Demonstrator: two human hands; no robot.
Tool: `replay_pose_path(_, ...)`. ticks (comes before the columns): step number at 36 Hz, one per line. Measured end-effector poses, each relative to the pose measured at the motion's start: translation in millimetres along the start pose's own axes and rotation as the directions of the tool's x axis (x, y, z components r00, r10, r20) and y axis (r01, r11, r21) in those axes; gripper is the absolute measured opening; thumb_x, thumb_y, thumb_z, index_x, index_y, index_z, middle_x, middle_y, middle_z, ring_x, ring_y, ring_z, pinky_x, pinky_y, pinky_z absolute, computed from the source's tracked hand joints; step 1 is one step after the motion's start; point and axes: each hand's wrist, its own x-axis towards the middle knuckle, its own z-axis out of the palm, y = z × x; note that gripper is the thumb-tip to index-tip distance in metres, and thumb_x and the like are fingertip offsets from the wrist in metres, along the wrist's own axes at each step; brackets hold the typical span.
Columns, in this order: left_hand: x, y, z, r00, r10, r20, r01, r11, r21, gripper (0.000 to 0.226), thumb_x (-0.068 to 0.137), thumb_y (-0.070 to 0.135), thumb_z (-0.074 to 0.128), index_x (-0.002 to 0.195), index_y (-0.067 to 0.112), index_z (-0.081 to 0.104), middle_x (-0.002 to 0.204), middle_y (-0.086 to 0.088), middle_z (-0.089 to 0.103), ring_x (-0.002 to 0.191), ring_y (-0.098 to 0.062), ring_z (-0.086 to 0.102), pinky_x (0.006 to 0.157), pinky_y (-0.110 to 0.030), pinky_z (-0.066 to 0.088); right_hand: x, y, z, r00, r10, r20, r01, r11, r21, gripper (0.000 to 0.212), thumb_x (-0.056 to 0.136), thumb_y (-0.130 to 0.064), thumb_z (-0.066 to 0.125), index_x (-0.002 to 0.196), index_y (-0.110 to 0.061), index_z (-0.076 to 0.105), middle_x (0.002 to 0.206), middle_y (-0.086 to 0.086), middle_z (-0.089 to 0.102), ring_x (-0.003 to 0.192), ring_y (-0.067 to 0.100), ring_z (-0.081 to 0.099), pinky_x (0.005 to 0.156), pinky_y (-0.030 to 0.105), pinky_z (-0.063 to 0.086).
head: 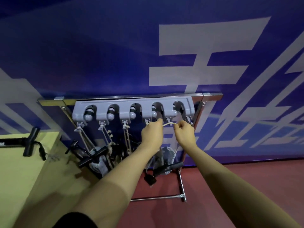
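A pale cord loop [169, 123] is held stretched between both hands, just below the grey plastic tool holder [131, 106] and close to the small hook [169, 120] between its fourth and fifth slots. Whether the cord touches that hook cannot be told. One end is pinched by the left hand [152, 134], its fingers curled tight round it; the other end is pinched by the right hand [185, 134] between thumb and bent fingertips.

The holder is mounted on a metal frame [131, 96] that stands on a red floor [238, 186]. Five roller slots are seen along it, with a hook under each gap. From the hooks further left, similar cords are hung — black-handled tools and grey cloths [167, 153] dangle below them. A yellow-green table [19, 170] is seen at the left, with a black T-handled tool [31, 140] lying on it. Behind everything a blue banner [115, 55] with large white characters is spread.
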Motion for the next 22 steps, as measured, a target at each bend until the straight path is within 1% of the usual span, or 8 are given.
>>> replay_pose_path(4,-8,1,13,1.0,-0.024,0.006,0.024,0.997,-0.069,0.011,0.098,0.016,0.043,0.095,0.007,0.048,0.087,-0.016,0.063,0.078,-0.035,0.059,0.056,-0.036,0.038,-3,7,-2,0.997,-0.029,0.071,0.032,0.999,-0.038,0.035,0.093,-0.016,0.047,0.061,-0.016,0.032,0.055,0.001,0.036,0.053,0.017,0.031,0.055,0.033,0.026)
replay_pose_path(6,-11,2,17,0.999,-0.045,-0.017,0.042,0.986,-0.161,0.014,0.097,0.019,0.046,0.087,0.009,0.047,0.082,-0.014,0.062,0.071,-0.032,0.056,0.055,-0.035,0.038,-5,8,-3,0.997,-0.034,0.074,0.037,0.998,-0.044,0.035,0.092,-0.015,0.047,0.061,-0.014,0.031,0.055,0.001,0.036,0.054,0.018,0.031,0.054,0.034,0.025)
replay_pose_path(8,-11,1,20,0.997,-0.069,-0.028,0.058,0.958,-0.281,0.02,0.096,0.019,0.048,0.079,0.012,0.042,0.073,-0.013,0.058,0.064,-0.029,0.05,0.055,-0.039,0.04,-7,8,-3,0.996,-0.034,0.077,0.037,0.999,-0.033,0.035,0.092,-0.015,0.047,0.061,-0.013,0.031,0.055,0.002,0.035,0.054,0.018,0.03,0.053,0.033,0.024)
replay_pose_path(11,-13,-3,23,0.996,-0.089,0.012,0.086,0.905,-0.416,0.022,0.095,0.022,0.049,0.076,0.012,0.041,0.062,-0.008,0.05,0.06,-0.029,0.047,0.059,-0.042,0.047,-13,10,-4,0.996,-0.032,0.086,0.035,0.999,-0.041,0.04,0.096,-0.021,0.047,0.06,-0.011,0.032,0.054,0.002,0.036,0.053,0.018,0.031,0.05,0.032,0.024)
replay_pose_path(14,-14,-9,30,0.994,-0.08,0.069,0.103,0.886,-0.453,0.02,0.095,0.022,0.048,0.08,0.011,0.041,0.065,-0.011,0.05,0.063,-0.032,0.051,0.062,-0.045,0.048,-16,19,-1,0.989,0.021,0.145,-0.011,0.997,-0.072,0.037,0.097,-0.025,0.046,0.068,-0.003,0.047,0.063,0.008,0.049,0.059,0.022,0.042,0.057,0.033,0.035)
replay_pose_path(17,-16,-13,38,0.993,-0.043,0.109,0.09,0.877,-0.473,0.021,0.097,0.021,0.046,0.08,0.012,0.036,0.061,-0.005,0.043,0.058,-0.026,0.04,0.056,-0.038,0.038,-19,35,3,0.975,0.074,0.209,-0.049,0.991,-0.121,0.032,0.096,-0.025,0.045,0.079,0.0,0.054,0.077,0.017,0.059,0.07,0.027,0.05,0.065,0.036,0.041)
replay_pose_path(19,-19,-14,45,0.991,-0.042,0.125,0.099,0.86,-0.501,0.02,0.097,0.02,0.045,0.081,0.013,0.035,0.061,-0.002,0.041,0.058,-0.023,0.037,0.057,-0.033,0.034,-23,45,6,0.973,0.07,0.218,-0.043,0.991,-0.125,0.03,0.097,-0.024,0.044,0.079,-0.003,0.056,0.078,0.014,0.061,0.073,0.026,0.052,0.067,0.035,0.041)
replay_pose_path(22,-22,-15,53,0.988,-0.047,0.145,0.12,0.831,-0.543,0.016,0.096,0.019,0.046,0.084,0.013,0.038,0.064,-0.003,0.044,0.06,-0.021,0.039,0.06,-0.032,0.035,-28,61,11,0.973,0.033,0.228,-0.004,0.992,-0.125,0.028,0.098,-0.022,0.043,0.071,-0.017,0.049,0.067,0.001,0.055,0.069,0.022,0.052,0.067,0.034,0.041)
